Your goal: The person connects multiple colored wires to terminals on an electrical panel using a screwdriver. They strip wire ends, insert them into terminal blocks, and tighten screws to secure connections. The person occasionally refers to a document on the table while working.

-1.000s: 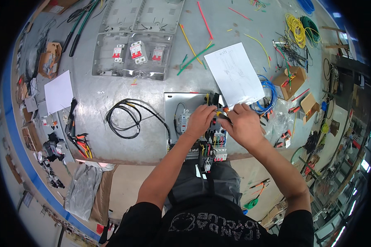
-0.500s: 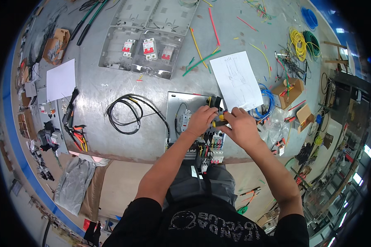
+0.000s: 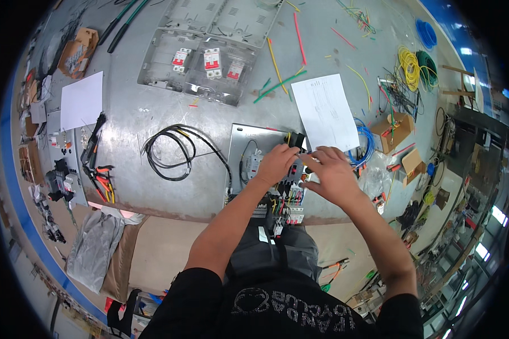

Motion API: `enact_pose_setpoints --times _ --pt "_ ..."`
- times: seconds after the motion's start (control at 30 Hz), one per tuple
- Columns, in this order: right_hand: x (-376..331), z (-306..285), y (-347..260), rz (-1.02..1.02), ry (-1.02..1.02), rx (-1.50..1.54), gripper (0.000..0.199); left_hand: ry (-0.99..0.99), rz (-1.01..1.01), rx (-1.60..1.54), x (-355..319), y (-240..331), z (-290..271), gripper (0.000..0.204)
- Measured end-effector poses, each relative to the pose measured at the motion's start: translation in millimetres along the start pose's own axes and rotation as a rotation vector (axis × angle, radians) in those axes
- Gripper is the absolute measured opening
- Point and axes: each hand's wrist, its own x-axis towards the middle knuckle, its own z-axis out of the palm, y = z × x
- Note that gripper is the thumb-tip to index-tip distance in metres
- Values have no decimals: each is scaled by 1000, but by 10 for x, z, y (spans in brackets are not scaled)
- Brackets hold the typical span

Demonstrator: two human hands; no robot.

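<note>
A metal mounting plate [image 3: 260, 134] with electrical parts lies at the table's front edge. My left hand [image 3: 277, 164] is over its middle, fingers closed and tips together near a black part [image 3: 297, 139] at the plate's upper right. What the fingertips pinch is too small to name. My right hand [image 3: 333, 176] comes in from the right, its index fingertip close to my left fingertips and its thumb lower down; anything in its grip is hidden. Below the fingertips shows a dark grey device [image 3: 293, 171]. A small white device [image 3: 254, 163] lies left of my left hand. Coloured wires [image 3: 295, 196] run into the lower terminals.
Left of the plate lies a coiled black cable [image 3: 167, 155]. A paper sheet [image 3: 325, 113] and blue wire coil [image 3: 366, 144] are right. Behind stands an open grey enclosure [image 3: 192, 90] with breakers. Pliers [image 3: 104, 183] lie left, cardboard boxes [image 3: 395, 131] right. Wire scraps are scattered behind.
The yellow-and-black tool handle in my right hand no longer shows. My right thumb has moved down, away from the index finger. The left hand stays nearly in place.
</note>
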Motion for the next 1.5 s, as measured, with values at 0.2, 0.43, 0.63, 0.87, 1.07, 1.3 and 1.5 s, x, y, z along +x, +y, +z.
enact_pose_setpoints --times 0.2,0.43,0.63,0.87,1.07,1.3,1.5 --pt "125 592 8 887 57 1298 46 48 -3 -53 -14 -43 60 29" --pt "22 719 -255 1097 294 1553 70 45 10 -45 -15 -105 88 28" --pt "84 -78 -187 74 -42 -17 65 31 0 -5 -31 -3 71 24" --pt "190 261 -80 565 3 376 57 61 50 15 -6 -22 15 22" --pt "112 170 -42 807 73 862 81 26 2 -9 -56 -73 71 22" --pt "425 -3 17 -375 -368 -392 43 -20 -61 -4 -46 22 34 22" --pt "568 243 176 -401 -749 -466 21 10 13 152 -36 -29 62 31"
